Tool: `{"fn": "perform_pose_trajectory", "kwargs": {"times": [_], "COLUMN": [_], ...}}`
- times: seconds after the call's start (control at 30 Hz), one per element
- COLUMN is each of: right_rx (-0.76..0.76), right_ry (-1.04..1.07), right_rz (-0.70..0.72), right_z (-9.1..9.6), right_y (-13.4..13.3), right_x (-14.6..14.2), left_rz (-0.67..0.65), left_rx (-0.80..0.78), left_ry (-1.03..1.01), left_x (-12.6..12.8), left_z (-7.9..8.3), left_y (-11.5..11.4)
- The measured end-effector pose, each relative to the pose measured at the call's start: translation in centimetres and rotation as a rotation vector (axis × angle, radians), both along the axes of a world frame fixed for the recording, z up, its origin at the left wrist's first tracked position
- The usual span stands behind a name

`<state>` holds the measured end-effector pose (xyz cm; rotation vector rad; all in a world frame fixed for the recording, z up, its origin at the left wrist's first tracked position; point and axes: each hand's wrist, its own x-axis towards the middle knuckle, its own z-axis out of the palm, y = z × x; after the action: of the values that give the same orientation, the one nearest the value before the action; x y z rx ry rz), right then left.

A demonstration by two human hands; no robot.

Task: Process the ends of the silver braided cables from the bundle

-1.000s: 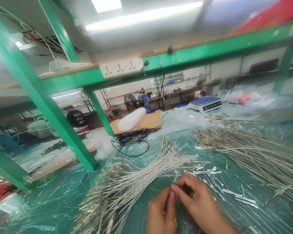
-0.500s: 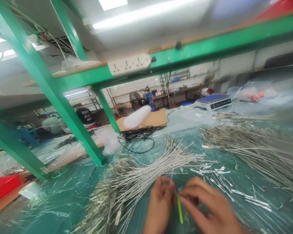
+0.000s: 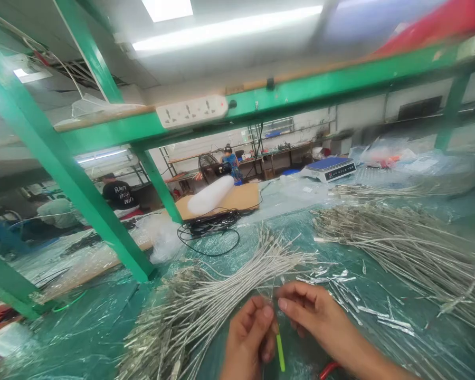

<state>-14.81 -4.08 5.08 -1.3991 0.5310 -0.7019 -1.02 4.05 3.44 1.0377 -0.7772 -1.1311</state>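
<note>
My left hand (image 3: 250, 333) is closed in a pinch, thumb against fingertips, on a thin pale cable (image 3: 273, 289) whose end shows above the fingers. Close beside it, my right hand (image 3: 314, 316) has its thumb and index finger together near the same cable; what they hold, if anything, is hidden. A bright yellow-green stick (image 3: 281, 352) points down just under the left fingertips; I cannot tell whether it is held or lying. Behind the left hand spreads a bundle of silvery-white cables (image 3: 237, 279) with metal plugs. Scraps of silver foil (image 3: 391, 319) lie right of my hands.
A second cable bundle (image 3: 399, 243) lies at right. Behind stand a digital scale (image 3: 328, 169) and a coil of black cable (image 3: 216, 224). A red handle (image 3: 328, 371) shows below my right forearm. Green frame posts (image 3: 114, 227) rise at left. Two people sit farther back.
The view has shifted, so the bench appears farther left. My right hand has moved up, away from the yellow-green stick, to the left fingertips. The red handle has come into view.
</note>
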Motion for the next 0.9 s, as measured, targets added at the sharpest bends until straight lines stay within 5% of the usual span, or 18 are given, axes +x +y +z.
{"fn": "perform_pose_trajectory", "kwargs": {"times": [0.23,0.5,0.9], "right_rx": [0.042,0.278,0.363], "right_ry": [-0.095,-0.284,-0.237], "right_rz": [0.037,0.203,-0.220], "right_z": [-0.3,-0.2,-1.0], "right_y": [-0.4,0.0,-0.7], "right_x": [0.2,0.2,1.4], "left_rz": [-0.114,-0.317,-0.323], "left_rx": [0.002,-0.018,0.013], "left_ry": [0.011,0.206,0.278], "left_x": [-0.1,-0.1,0.1], "left_z": [-0.4,0.5,0.5], "left_y": [0.0,0.5,0.5]}}
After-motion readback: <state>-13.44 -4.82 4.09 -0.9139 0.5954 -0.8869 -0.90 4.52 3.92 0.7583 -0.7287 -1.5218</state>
